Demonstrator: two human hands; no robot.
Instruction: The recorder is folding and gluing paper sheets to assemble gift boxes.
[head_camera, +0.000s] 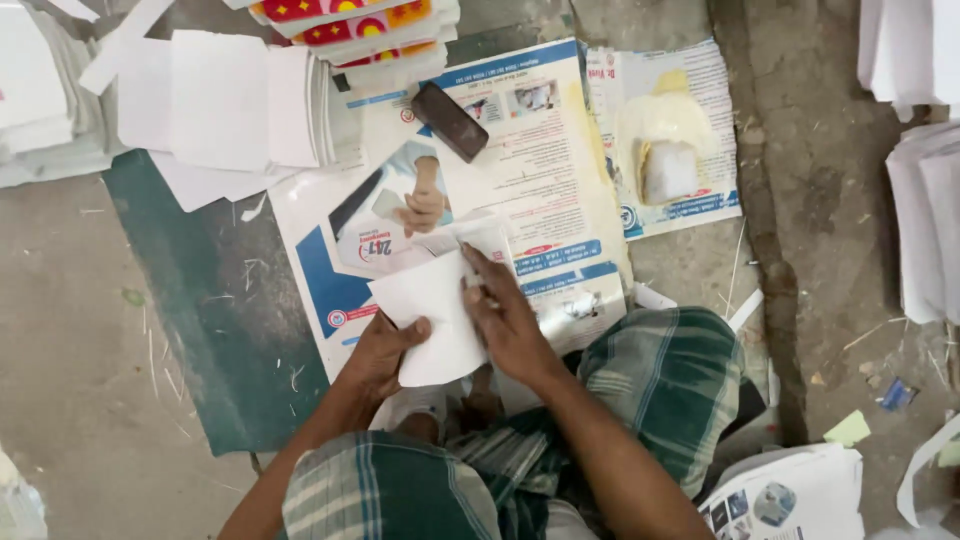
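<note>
A white sheet of paper (432, 312) lies partly folded on a printed poster (540, 170) spread over the floor. My left hand (383, 352) holds the sheet's lower left edge, thumb on top. My right hand (503, 314) presses flat on the sheet's right side, fingers pointing toward its upper corner. Both forearms reach in from the bottom, over my knees in green checked cloth (660, 385).
A dark phone (450, 121) rests on the poster. Stacks of white paper (225, 105) lie at upper left and at the right edge (925, 220). A glue-smeared leaflet with a pale lump (668, 160) sits at upper right. Dark green board (215, 300) underlies the poster.
</note>
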